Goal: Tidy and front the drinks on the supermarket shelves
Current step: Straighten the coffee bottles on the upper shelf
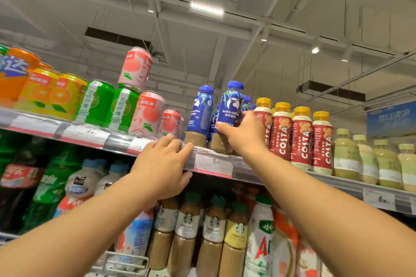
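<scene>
Blue bottle [230,111], centre, held by the right hand [242,134]: "luckin coffee" in white under a deer-head mark.
Second blue bottle [201,112], at 9 o'clock of the first: "coffee" readable, the rest turned away.
Red bottles [301,139], at 3 o'clock of the blue ones: "COSTA" running up each label.
Brown bottles [188,227], lower shelf, at 6 o'clock: Starbucks siren mark; the small print is too blurred to be sure of.
Price tag [213,165] on the shelf edge, below the blue bottles: "5", the remainder unreadable.
Price tag on the left [86,134], at 9 o'clock: "1", the remainder blurred.
</scene>
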Demonstrator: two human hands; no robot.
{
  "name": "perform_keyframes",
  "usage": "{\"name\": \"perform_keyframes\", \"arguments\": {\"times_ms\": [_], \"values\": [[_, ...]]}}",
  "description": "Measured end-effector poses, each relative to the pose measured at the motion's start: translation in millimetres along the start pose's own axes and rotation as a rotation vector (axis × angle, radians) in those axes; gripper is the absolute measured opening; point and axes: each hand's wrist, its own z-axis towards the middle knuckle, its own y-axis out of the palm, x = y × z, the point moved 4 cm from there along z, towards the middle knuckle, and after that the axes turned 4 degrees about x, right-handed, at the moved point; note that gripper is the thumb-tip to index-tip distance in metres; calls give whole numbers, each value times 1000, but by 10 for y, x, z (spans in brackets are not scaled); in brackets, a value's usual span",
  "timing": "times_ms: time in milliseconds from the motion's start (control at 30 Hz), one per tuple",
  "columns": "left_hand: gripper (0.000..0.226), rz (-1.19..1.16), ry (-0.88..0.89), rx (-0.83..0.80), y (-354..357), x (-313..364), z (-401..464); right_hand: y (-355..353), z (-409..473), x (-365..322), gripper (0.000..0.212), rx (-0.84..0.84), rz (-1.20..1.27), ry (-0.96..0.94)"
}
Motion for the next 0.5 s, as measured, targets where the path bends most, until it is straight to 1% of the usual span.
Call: {"name": "perform_keyframes", "arguments": {"times_ms": [100,233,367,433,500], "values": [[63,-2,-20,29,21,7,-19,98,1,-3,48,8,-59,16],[63,14,-47,31,70,61,-7,191,4,-38,46,-7,-176,5],[63,17,-50,56,77,68,-19,222,-27,-90,60,1,-301,-19],[63,6,-47,73,69,70,-31,216,-70,-113,70,14,-302,-28],[63,2,-44,85,63,65,-32,215,-144,-141,78,23,-294,-81]]}}
